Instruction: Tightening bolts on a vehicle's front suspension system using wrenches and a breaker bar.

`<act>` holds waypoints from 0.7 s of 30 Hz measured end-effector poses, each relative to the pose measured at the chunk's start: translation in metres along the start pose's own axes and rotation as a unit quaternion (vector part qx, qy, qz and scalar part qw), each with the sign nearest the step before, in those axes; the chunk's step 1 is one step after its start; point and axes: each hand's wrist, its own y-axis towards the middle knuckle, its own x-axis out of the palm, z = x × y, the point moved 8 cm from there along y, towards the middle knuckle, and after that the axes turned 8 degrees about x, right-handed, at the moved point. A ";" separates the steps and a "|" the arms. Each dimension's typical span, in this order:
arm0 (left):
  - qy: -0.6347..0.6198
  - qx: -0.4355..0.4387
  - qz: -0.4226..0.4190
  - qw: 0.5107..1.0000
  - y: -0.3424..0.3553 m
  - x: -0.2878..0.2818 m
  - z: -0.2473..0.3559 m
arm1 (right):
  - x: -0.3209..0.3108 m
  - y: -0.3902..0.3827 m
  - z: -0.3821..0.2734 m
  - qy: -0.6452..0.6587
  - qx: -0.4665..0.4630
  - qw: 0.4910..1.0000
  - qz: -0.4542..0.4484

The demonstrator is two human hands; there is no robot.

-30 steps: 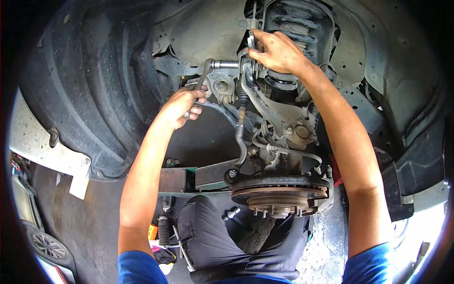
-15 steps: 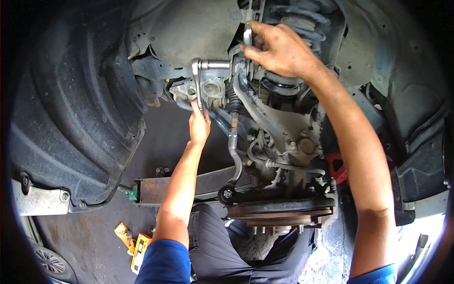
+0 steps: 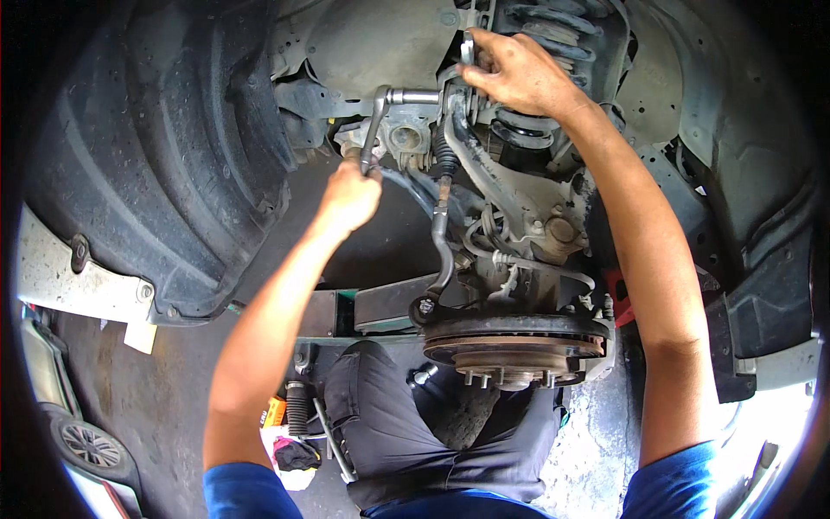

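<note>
My left hand (image 3: 350, 197) is wrapped round the handle of a ratchet wrench (image 3: 374, 134), whose handle slants down toward me. From its head a long socket (image 3: 415, 97) runs right to the inner pivot of a suspension control arm (image 3: 474, 156). On the other side of that pivot, my right hand (image 3: 527, 73) pinches an upright metal wrench (image 3: 468, 54) between thumb and fingers. Its lower end is hidden by the bracket. Below the pivot, a tie rod (image 3: 441, 232) with a black ribbed boot (image 3: 444, 156) leads down toward the rusty brake disc (image 3: 514, 346).
A black wheel-arch liner (image 3: 164, 164) curves along the left, and a coil spring (image 3: 553, 35) stands behind my right hand. A jack beam (image 3: 393, 303) crosses below. On the floor by my leg lie a ribbed boot part (image 3: 296, 408) and an orange box (image 3: 274, 412).
My left hand has swung the ratchet handle slightly left and toward me, and its elbow has moved outward. The whole view has shifted. My right hand keeps its grip on the wrench.
</note>
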 end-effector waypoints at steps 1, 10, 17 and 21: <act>-0.074 -0.044 -0.038 0.996 -0.002 0.019 0.006 | 0.001 -0.005 0.008 0.005 0.036 0.999 -0.037; -0.159 0.013 0.144 0.977 -0.009 0.091 -0.022 | -0.008 -0.007 0.012 0.042 0.023 0.999 -0.016; -0.049 0.051 0.066 0.995 0.003 0.114 -0.045 | -0.005 -0.004 0.005 -0.039 -0.015 0.999 0.009; -0.143 -0.048 -0.122 0.981 -0.013 0.037 0.037 | -0.006 -0.010 0.024 -0.043 0.015 0.999 0.002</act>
